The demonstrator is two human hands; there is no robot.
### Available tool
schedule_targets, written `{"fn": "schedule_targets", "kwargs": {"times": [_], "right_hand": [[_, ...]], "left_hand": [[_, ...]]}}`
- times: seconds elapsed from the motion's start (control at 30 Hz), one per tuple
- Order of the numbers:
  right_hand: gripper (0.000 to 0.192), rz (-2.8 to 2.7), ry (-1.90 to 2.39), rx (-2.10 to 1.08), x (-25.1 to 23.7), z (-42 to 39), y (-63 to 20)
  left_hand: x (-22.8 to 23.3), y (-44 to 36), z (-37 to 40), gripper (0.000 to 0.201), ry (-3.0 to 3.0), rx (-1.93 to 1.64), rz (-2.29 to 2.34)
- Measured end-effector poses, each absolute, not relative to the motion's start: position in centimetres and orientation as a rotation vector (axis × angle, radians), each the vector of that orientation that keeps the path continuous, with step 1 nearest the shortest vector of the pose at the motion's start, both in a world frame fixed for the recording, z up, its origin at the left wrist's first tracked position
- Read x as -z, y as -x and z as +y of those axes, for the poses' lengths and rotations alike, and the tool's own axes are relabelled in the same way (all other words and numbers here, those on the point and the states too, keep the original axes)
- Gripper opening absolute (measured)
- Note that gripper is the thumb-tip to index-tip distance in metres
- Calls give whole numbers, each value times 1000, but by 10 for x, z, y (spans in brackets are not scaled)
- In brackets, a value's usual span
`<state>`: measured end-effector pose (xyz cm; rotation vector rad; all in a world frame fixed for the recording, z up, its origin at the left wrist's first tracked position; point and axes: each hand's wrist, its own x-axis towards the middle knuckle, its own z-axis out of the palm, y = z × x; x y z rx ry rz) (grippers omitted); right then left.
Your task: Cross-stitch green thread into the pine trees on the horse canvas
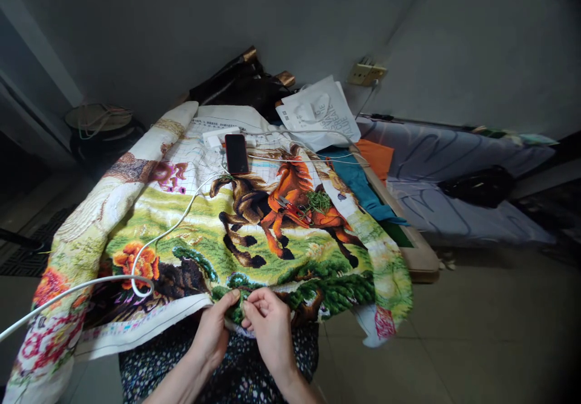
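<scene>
A large cross-stitch canvas [254, 265] with horses, grass and flowers spreads over the table and my lap, its left and right sides rolled or folded. My left hand [213, 328] grips the canvas at its near edge, thumb on top of a dark green stitched patch and fingers underneath. Right beside it, my right hand [271, 325] is closed in a pinch just over the same patch. What sits between those fingertips is too small to make out. Red-handled snips [295, 212] lie on the orange horse, touching a tangle of green thread [318, 201].
A phone [236, 153] lies on the canvas near a white adapter [222, 138]. A white cable [175, 225] crosses the left half. Behind are a white bag [320, 114], teal cloth [358, 180] and an orange sheet [376, 157]. A round stool [97, 120] stands left.
</scene>
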<state>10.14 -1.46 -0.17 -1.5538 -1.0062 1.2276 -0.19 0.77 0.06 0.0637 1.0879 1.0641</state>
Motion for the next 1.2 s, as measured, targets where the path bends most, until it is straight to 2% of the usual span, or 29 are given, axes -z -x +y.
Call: {"fn": "schedule_targets", "kwargs": {"times": [0.17,0.23,0.33,0.47,0.6,0.73,0.93,1.1,1.2], "right_hand": [[29,-1515,1654,-958,-11,-5,-111],[21,-1743,1700,-767,-19,-1,-114],[16,-1788,1618,-575,-25,3,-118],[19,-1518,1428,-791,-23,7,-121],[24,-1350,1399,-1018,-16,8,-122],[24,-1322,1389,-994,-13,5,-120],[31,-1201,1393,-920,-15,5,-123],[24,-1193,1330,-1098,-18,10,-130],[23,-1184,1356,-989,-21,10,-135]], "left_hand": [[-4,4,7,36,-5,-1032,994],[-5,5,7,41,14,-1021,988],[-6,5,8,39,4,-1008,980],[-8,5,7,34,2,-1022,956],[-11,4,7,39,-10,-1002,947],[-13,3,9,42,-2,-994,974],[-10,3,8,34,9,-990,980],[-7,3,8,32,-18,-1005,972],[-8,1,9,33,25,-1011,982]]}}
